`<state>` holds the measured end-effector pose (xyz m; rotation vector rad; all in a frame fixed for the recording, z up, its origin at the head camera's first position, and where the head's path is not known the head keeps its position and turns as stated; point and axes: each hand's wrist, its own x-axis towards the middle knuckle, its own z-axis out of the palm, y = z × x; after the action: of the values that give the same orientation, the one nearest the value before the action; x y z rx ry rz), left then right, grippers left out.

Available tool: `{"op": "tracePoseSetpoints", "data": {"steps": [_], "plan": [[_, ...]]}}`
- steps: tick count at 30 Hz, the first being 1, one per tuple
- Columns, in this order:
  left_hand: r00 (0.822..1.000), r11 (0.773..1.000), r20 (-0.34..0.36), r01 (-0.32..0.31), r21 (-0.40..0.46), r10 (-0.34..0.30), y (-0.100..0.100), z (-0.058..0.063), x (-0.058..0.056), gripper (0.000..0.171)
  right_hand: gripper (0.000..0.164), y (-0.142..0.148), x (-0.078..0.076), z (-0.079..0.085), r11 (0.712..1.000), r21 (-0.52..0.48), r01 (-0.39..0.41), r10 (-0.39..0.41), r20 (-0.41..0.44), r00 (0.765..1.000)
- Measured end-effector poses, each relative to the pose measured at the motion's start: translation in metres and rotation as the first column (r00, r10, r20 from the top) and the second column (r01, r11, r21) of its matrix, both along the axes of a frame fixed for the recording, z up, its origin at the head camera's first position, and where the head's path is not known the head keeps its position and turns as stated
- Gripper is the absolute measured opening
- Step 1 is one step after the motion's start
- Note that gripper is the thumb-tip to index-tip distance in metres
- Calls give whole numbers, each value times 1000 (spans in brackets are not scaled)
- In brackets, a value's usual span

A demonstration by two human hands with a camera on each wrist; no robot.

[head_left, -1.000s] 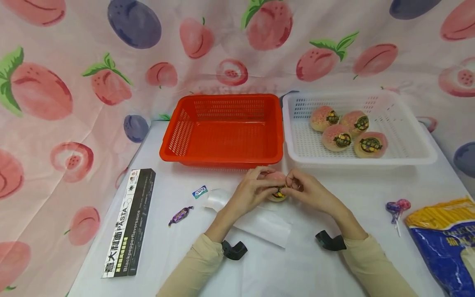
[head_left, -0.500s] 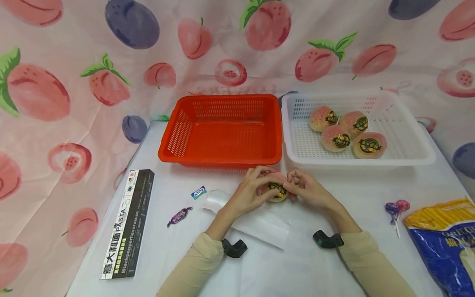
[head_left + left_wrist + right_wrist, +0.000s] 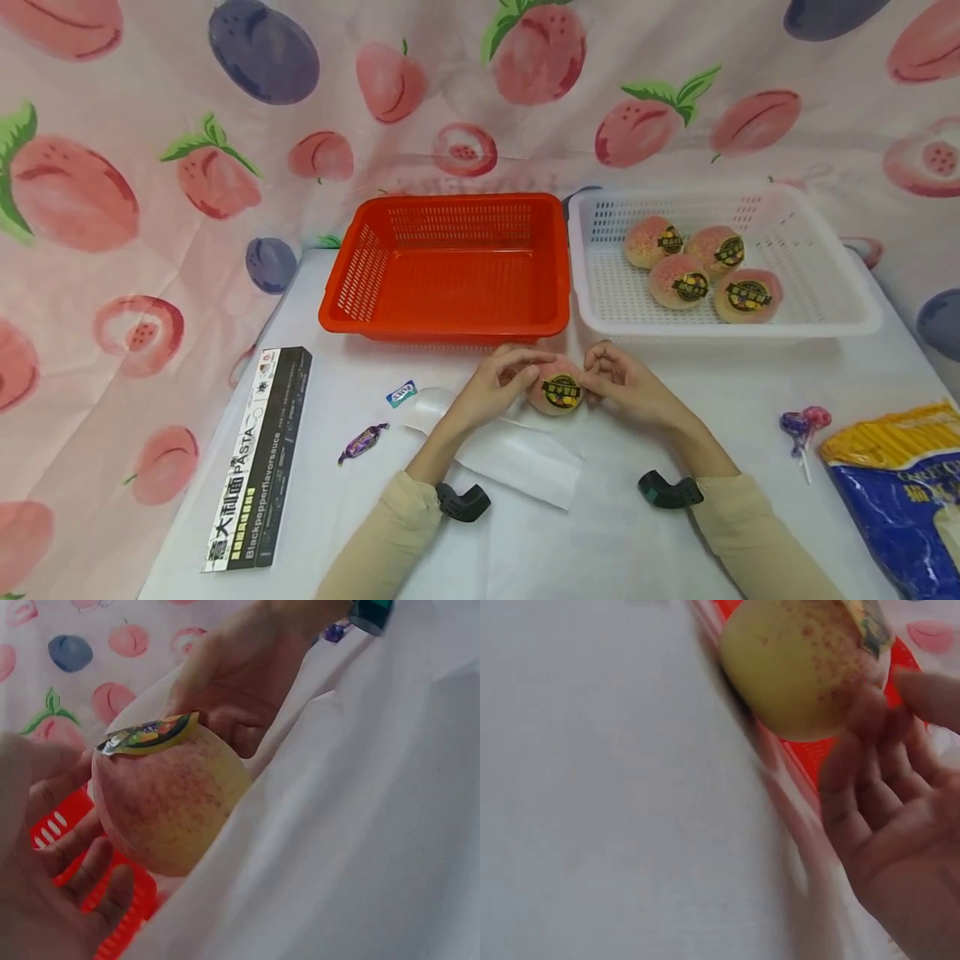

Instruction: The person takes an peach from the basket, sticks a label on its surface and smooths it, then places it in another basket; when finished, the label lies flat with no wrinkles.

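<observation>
Both hands are meeting at the middle of the table point(image 3: 675, 533), just in front of the red basket point(image 3: 450, 267), and between them a round peach-coloured bun point(image 3: 556, 391) with a dark round sticker point(image 3: 562, 392) on its face is being held just above a sheet of clear film point(image 3: 510, 450). The left hand point(image 3: 495, 387) is curling its fingers round the bun's left side, and the right hand point(image 3: 626, 387) is pinching it from the right, fingertips touching the sticker's edge. In the left wrist view the bun point(image 3: 169, 799) is showing its speckled side with the sticker point(image 3: 146, 735) lying on top. The right wrist view is showing the bun point(image 3: 802, 667) against the fingertips point(image 3: 870, 712) of that hand. At the far right edge a white basket point(image 3: 825, 308) is holding four more stickered buns point(image 3: 705, 267). Near the left edge a black pasta box point(image 3: 258, 462) is lying, with a purple wrapped sweet point(image 3: 363, 440) and a small blue-white packet point(image 3: 402, 392) between it and the hands. Toward the right edge a lollipop point(image 3: 802, 421) is lying beside a blue and yellow bag point(image 3: 900, 492).
</observation>
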<state>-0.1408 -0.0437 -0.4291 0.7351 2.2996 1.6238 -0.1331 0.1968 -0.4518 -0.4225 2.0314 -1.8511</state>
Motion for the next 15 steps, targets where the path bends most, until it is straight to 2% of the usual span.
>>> {"op": "tracePoseSetpoints", "data": {"steps": [2,3,4,5,6,7,9,11,12,13,15], "plan": [[997,995,-79,-14,-101,6,3,-3,3,35,13,5,1,-3,988,-129,88,-86,24,996],[994,988,-109,-29,-148,13,5,-5,5,41,10,8,3,-3,961,-236,142,-131,60,990],[991,982,-129,-46,-183,23,7,-5,6,47,9,11,4,-4,917,-342,203,-176,110,978],[990,975,-137,-64,-214,35,9,-4,8,54,12,13,5,-5,851,-455,261,-206,167,964],[990,966,-135,-83,-245,51,10,-4,9,60,16,16,7,-6,767,-554,324,-231,232,945],[988,958,-139,-99,-271,62,12,-3,10,66,18,20,9,-7,660,-644,387,-251,296,922],[987,946,-138,-115,-302,76,13,-1,10,72,18,29,12,-4,423,-741,521,-302,427,852],[988,946,-141,-107,-305,66,13,0,10,74,15,38,13,-1,191,-759,623,-353,539,765],[988,948,-143,-98,-303,56,13,1,10,74,15,43,13,3,84,-744,663,-381,591,711],[988,951,-147,-87,-298,45,13,1,11,73,17,49,13,6,-10,-725,688,-401,634,662],[990,962,-138,-65,-265,28,13,2,12,69,27,58,12,15,-141,-683,716,-422,696,581]]}}
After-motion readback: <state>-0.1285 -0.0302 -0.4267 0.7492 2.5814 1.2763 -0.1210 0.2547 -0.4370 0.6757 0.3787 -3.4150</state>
